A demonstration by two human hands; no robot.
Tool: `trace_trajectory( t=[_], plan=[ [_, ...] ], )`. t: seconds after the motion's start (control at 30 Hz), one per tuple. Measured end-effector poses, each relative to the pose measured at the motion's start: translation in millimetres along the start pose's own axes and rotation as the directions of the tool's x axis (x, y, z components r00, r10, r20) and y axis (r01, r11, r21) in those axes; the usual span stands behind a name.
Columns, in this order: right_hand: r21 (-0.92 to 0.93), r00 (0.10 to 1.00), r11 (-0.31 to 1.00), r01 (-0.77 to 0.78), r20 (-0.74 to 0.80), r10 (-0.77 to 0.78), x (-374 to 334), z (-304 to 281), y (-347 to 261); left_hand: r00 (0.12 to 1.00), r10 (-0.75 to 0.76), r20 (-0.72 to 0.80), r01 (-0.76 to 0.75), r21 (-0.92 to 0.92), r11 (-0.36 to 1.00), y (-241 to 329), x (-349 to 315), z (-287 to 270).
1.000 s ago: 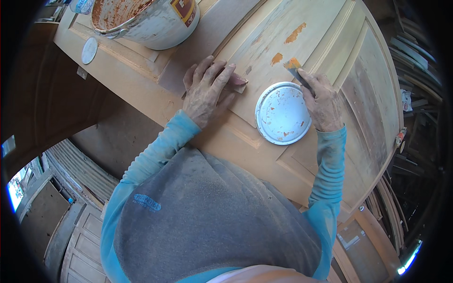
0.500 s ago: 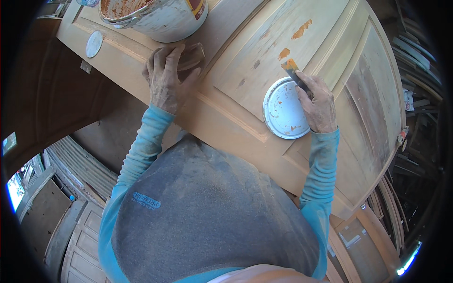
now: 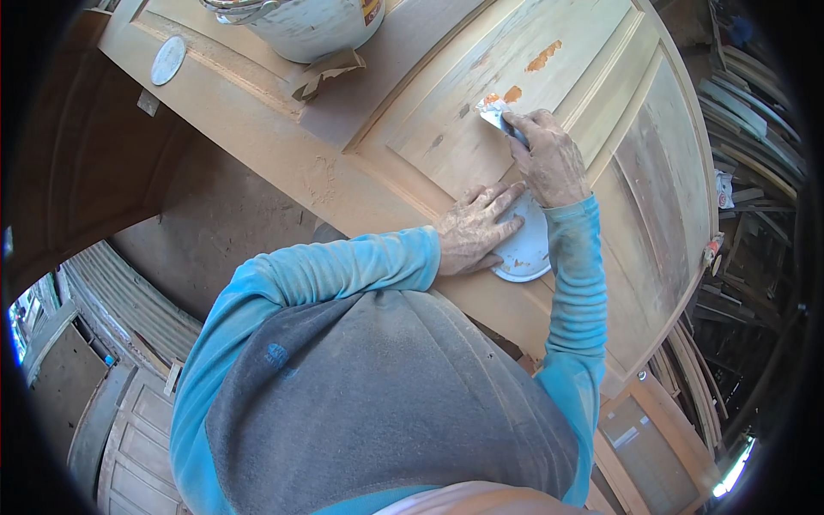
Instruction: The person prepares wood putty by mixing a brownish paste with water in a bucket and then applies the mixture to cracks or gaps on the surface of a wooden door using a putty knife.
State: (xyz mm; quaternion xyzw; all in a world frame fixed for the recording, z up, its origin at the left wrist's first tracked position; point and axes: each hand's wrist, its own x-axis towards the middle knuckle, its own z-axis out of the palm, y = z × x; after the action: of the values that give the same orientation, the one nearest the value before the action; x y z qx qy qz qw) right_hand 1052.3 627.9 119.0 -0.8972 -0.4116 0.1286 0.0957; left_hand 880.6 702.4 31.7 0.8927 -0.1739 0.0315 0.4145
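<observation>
A putty knife is gripped in my right hand, its blade over the pale wooden door panel and smeared with orange filler. Close by the blade are orange filler patches on the panel. My left hand rests with fingers spread on the left edge of a round white lid spotted with filler, partly hidden beneath both hands. Farther left, a folded piece of brown sandpaper lies on the door against the foot of a white bucket.
A small white disc lies near the door's left end. Stacked wood strips fill the right side beyond the door edge. Below left stand a panelled door and corrugated sheet; a framed panel is at lower right.
My left hand has left the brown sandpaper by the bucket and moved right onto the lid. My right hand has shifted up and left with the putty knife, its blade turned.
</observation>
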Motion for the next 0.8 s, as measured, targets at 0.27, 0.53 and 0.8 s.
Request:
trace_trajectory(
  t=[0.27,0.53,0.8],
  plan=[
    [-0.208,0.999,0.978,-0.015,0.035,0.023,-3,31,-5,0.999,0.051,-0.002,-0.051,-0.033,0.998,0,-24,-1],
    [-0.217,0.994,0.976,-0.021,0.103,0.044,-9,6,-18,0.991,-0.092,-0.093,0.078,-0.145,0.986,2,-13,9],
    [0.044,0.998,0.999,0.026,0.060,-0.029,-41,6,-26,0.978,0.025,-0.207,-0.056,-0.148,0.987,3,-25,-5]
  ],
)
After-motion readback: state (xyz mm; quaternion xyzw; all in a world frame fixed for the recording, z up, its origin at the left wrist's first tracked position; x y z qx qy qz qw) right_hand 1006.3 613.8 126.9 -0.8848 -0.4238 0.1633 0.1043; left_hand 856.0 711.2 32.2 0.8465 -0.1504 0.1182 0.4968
